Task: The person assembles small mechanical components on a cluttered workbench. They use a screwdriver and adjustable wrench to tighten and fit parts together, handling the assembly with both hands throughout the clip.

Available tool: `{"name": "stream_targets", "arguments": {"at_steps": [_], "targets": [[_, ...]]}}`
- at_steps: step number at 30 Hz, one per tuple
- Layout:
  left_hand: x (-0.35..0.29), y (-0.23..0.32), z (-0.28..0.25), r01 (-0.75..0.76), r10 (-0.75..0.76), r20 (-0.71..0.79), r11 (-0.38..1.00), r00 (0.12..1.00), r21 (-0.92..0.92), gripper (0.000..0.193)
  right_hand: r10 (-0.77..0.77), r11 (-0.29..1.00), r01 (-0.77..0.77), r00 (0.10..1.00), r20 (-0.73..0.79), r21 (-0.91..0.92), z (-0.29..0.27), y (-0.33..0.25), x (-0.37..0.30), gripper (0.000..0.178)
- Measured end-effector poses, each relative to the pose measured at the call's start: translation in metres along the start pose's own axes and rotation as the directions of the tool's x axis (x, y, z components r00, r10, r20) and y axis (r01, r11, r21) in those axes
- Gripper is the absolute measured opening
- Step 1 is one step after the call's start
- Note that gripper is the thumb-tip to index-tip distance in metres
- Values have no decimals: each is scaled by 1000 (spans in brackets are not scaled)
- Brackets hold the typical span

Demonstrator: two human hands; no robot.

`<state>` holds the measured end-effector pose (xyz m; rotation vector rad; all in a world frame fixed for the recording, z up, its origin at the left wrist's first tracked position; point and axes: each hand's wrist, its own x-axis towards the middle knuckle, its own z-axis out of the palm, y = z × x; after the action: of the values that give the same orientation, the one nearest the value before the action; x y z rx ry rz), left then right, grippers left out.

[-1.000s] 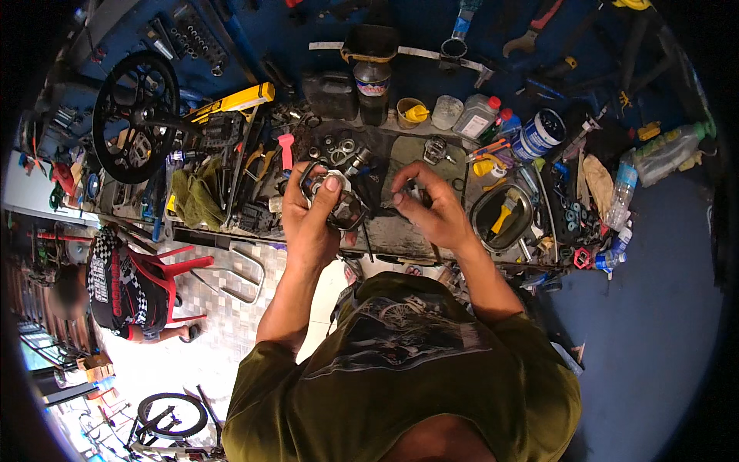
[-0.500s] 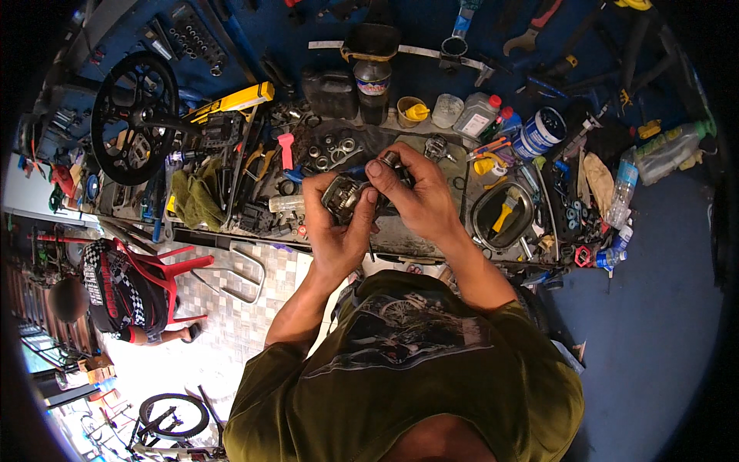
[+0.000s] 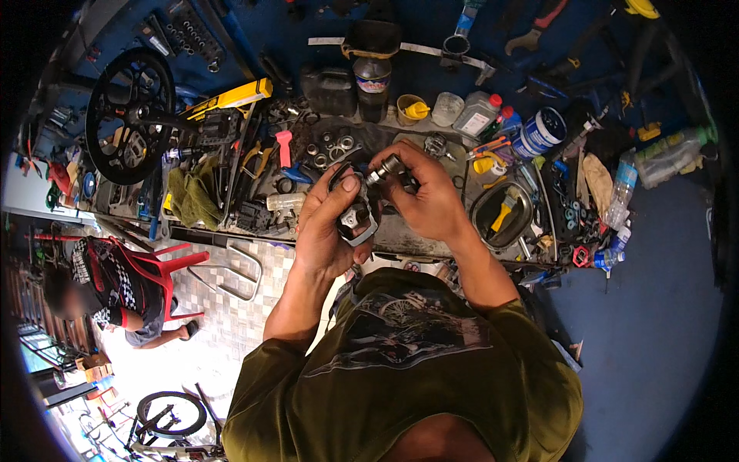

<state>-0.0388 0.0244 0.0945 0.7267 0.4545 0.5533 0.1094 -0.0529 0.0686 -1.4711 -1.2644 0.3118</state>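
Observation:
My left hand (image 3: 327, 219) is closed around a silver and black metal part (image 3: 356, 219) shaped like a bicycle pedal, its thumb pressed on the upper end. A curved silver edge on this part faces me. My right hand (image 3: 427, 196) grips a short dark metal cylinder (image 3: 389, 171) with a shiny ring, held close beside the upper end of the silver part. Whether the two pieces touch, I cannot tell. Both hands are raised over the front of the workbench (image 3: 416, 239). A similar metal part (image 3: 436, 145) lies on the bench beyond my right hand.
A metal tray (image 3: 481, 223) with a yellow-handled brush (image 3: 504, 212) sits at right, near bottles and a white-blue tub (image 3: 541, 131). Rings and a pink-handled tool (image 3: 285, 148) lie behind my hands. A black crank wheel (image 3: 131, 115) stands at left. Behind it, a person sits on a red chair (image 3: 173, 269).
The pedal-like part has turned in my left hand, showing its curved silver edge. My right hand has tilted, exposing the cylinder's ringed end. The seated person has leaned and turned.

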Motion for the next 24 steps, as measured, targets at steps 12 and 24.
{"name": "stream_targets", "arguments": {"at_steps": [12,24], "targets": [[1,4,-4,163,-146,117,974,982,-156,34,602,360,-556,752,269,749,-18,4,-8,13],[10,-10,3,43,-44,-30,999,999,-18,28,700,-211,-589,466,542,780,20,97,-92,72]]}}
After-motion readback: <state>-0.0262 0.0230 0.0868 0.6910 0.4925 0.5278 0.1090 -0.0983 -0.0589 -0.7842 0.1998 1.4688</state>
